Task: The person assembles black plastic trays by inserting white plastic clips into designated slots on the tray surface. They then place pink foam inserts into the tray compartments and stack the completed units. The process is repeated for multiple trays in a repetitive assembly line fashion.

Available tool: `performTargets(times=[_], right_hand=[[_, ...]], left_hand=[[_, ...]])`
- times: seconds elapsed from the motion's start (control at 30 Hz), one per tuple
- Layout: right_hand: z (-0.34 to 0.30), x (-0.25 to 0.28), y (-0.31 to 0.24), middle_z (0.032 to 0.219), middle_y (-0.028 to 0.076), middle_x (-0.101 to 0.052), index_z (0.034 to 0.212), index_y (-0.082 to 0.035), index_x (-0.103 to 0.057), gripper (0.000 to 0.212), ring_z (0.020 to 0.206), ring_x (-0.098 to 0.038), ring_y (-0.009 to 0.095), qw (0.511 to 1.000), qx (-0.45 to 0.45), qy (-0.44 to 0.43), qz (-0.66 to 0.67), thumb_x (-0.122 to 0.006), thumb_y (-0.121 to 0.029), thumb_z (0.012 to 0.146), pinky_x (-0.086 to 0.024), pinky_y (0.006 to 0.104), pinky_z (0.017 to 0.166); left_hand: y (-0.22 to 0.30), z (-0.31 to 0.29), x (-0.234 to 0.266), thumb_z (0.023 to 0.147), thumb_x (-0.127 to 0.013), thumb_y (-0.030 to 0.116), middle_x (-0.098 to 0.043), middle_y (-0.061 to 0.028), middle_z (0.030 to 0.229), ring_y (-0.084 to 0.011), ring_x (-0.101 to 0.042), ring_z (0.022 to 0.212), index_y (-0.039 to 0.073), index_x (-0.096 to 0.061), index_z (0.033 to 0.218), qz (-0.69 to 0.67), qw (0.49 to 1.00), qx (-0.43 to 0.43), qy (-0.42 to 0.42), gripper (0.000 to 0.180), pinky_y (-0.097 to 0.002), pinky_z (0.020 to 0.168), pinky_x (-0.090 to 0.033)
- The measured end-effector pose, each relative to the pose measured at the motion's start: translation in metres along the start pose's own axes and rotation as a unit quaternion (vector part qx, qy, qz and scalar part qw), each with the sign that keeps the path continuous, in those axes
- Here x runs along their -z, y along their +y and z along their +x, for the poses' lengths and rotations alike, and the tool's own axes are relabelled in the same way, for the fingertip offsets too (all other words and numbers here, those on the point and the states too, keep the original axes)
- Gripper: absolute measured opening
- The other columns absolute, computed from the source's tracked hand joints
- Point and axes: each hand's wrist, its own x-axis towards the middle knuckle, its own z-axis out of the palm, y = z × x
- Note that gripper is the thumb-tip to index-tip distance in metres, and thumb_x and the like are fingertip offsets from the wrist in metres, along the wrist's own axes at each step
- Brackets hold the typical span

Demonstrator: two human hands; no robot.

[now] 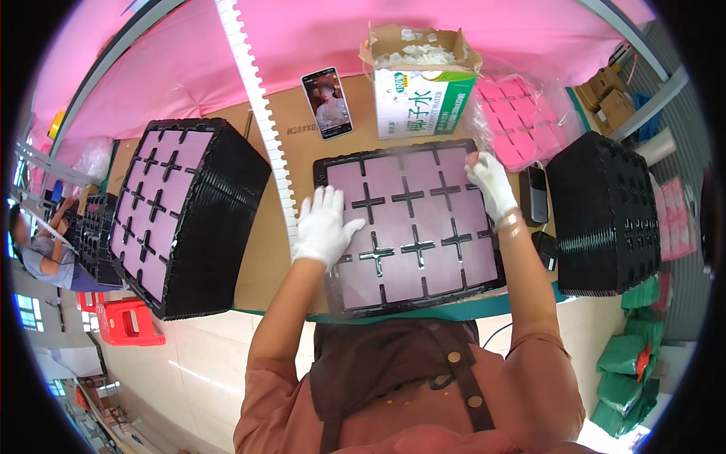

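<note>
Printed cardboard (295, 155) underlies black tray (408, 200); green-lettered carton (420, 104) behind.

Lit phone (327, 104), red stool (130, 322)

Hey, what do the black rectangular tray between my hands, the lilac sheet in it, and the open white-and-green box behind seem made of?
Black rectangular tray: probably moulded plastic, glossy; its cross-shaped ribs catch bright highlights.
Lilac sheet: smooth and fairly matte, perhaps foam or paper; the look leaves it open.
White-and-green box: likely cardboard with a printed outside; plain brown shows at its flaps.
</note>
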Motion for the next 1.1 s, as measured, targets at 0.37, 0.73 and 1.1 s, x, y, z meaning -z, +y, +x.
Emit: performTargets(times=[0.37,0.73,1.1], right_hand=[[-0.17,0.037,-0.005,0.09,0.021,-0.066,0.101,0.001,-0.057,0.027,0.073,-0.068,0.032,0.896,-0.139,-0.001,-0.422,-0.068,-0.02,0.089,-0.053,0.0411,0.067],[-0.15,0.017,0.013,0.091,0.019,-0.071,0.107,0.001,-0.062,0.033,0.083,-0.07,0.033,0.881,0.021,0.269,-0.39,-0.07,-0.024,0.087,-0.054,0.0395,0.076],[-0.186,0.025,0.005,0.091,0.015,-0.069,0.108,0.003,-0.06,0.046,0.083,-0.067,0.02,0.945,0.093,0.294,-0.112,-0.059,-0.042,0.096,-0.052,0.0324,0.075]], left_hand=[[0.015,-0.162,0.017,0.09,-0.067,0.027,-0.054,-0.0183,0.134,-0.0331,-0.05,0.128,0.0,-0.053,0.13,-0.242,0.959,-0.09,-0.113,0.05,-0.0459,0.105,-0.041],[0.018,-0.124,-0.028,0.086,-0.073,0.022,-0.056,-0.0052,0.082,-0.0121,-0.048,0.071,-0.01,-0.059,0.119,-0.358,0.881,0.294,0.094,0.048,-0.0288,0.064,-0.044],[0.014,-0.158,-0.024,0.082,-0.07,0.007,-0.051,-0.0183,0.13,-0.0225,-0.052,0.114,0.002,-0.038,0.138,-0.645,0.72,0.117,0.229,0.064,-0.038,0.102,-0.042]])
